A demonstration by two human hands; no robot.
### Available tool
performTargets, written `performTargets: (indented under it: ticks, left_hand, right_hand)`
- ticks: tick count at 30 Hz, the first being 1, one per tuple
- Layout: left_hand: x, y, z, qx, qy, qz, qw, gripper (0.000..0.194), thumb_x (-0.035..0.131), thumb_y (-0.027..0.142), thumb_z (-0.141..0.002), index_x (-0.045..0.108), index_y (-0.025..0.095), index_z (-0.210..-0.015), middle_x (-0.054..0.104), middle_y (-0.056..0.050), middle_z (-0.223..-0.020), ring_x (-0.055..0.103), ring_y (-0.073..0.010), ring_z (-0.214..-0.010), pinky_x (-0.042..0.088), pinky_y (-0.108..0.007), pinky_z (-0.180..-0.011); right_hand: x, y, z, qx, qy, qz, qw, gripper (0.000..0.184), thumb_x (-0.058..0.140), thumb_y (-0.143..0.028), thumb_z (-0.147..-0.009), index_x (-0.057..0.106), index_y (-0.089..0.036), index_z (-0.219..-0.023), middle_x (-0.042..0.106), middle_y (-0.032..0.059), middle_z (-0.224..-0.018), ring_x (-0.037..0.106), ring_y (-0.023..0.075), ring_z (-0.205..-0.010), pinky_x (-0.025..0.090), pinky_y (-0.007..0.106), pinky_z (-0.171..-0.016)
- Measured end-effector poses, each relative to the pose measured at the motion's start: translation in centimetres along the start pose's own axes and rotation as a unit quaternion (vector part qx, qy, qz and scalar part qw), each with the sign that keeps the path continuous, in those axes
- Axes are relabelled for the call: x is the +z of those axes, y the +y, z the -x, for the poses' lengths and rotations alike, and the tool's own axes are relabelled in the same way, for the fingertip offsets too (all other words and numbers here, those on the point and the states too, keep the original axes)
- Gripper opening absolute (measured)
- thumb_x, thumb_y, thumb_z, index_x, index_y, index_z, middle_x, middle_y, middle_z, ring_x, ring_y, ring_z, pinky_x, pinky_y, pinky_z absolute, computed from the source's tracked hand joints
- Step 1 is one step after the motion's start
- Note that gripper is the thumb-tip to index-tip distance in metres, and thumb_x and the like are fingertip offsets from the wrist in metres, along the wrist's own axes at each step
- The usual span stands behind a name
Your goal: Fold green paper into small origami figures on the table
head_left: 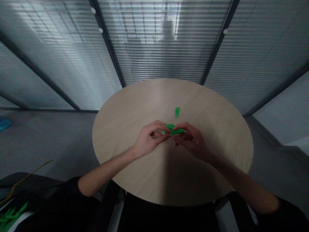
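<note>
as i watched through the head camera, my left hand (149, 139) and right hand (192, 140) had their fingers (158, 126) curled, grasping a green piece (174, 130) over the round wooden table (212, 129); they hid much of its shape, and a smaller green scrap (177, 111) lay apart, too blurred to identify.

**Round pale-wood worktop (142, 96) in a glass-walled room**

Glass partitions (159, 61) fitted with slatted blinds and dark metal mullions (107, 42) ran from nine o'clock round to three, with the brightest light showing through at twelve o'clock. A grey floor (48, 145) spread out at nine o'clock and three o'clock, and a small blue object (4, 123) lay at the nine o'clock edge.
</note>
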State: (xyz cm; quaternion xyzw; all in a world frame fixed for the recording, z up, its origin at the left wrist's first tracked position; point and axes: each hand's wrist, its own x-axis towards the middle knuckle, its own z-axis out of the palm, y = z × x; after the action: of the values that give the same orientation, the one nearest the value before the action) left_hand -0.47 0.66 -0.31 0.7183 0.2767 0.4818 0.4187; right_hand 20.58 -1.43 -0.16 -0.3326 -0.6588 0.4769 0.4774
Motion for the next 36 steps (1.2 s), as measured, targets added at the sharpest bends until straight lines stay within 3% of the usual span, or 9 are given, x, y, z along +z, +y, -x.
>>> performTargets:
  ticks: [8, 14, 21, 36]
  left_hand:
    - [0.19, 0.42, -0.02, -0.03, -0.015, 0.024, 0.999, 0.012, 0.076, 0.023, -0.085, 0.074, 0.016, -0.096, 0.065, -0.007, -0.102, 0.068, -0.0133, -0.082, 0.061, -0.019, -0.063]
    - [0.23, 0.69, 0.07, -0.094, -0.048, 0.073, 0.992, 0.021, 0.075, 0.024, -0.085, 0.068, 0.014, -0.103, 0.065, -0.006, -0.1, 0.07, -0.0116, -0.071, 0.062, -0.02, -0.059]
    - [0.34, 0.67, 0.12, -0.071, -0.044, 0.107, 0.991, 0.013, 0.074, 0.025, -0.086, 0.069, 0.015, -0.094, 0.063, -0.004, -0.094, 0.071, -0.0121, -0.071, 0.063, -0.02, -0.059]
    - [0.54, 0.71, 0.47, -0.085, -0.014, 0.03, 0.996, 0.016, 0.075, 0.026, -0.085, 0.068, 0.014, -0.091, 0.072, -0.004, -0.07, 0.072, -0.0131, -0.06, 0.059, -0.018, -0.054]
  right_hand:
    - [0.03, -0.07, 0.02, -0.024, 0.03, 0.014, 0.999, 0.014, 0.077, -0.028, -0.085, 0.068, -0.021, -0.093, 0.072, -0.0013, -0.083, 0.07, 0.0091, -0.061, 0.06, 0.019, -0.057]
    - [-0.07, -0.2, 0.1, -0.016, 0.029, -0.01, 0.999, 0.014, 0.078, -0.027, -0.084, 0.068, -0.021, -0.092, 0.071, -0.0021, -0.079, 0.07, 0.009, -0.06, 0.059, 0.018, -0.057]
    - [-0.1, -0.2, 0.03, -0.017, 0.023, -0.004, 1.0, 0.013, 0.077, -0.028, -0.085, 0.068, -0.021, -0.091, 0.068, -0.0008, -0.085, 0.068, 0.0091, -0.061, 0.059, 0.021, -0.057]
    - [0.42, -0.03, 0.42, -0.066, 0.033, 0.035, 0.997, 0.01, 0.074, -0.029, -0.09, 0.069, -0.022, -0.092, 0.067, 0.0023, -0.098, 0.067, 0.0099, -0.068, 0.061, 0.023, -0.061]
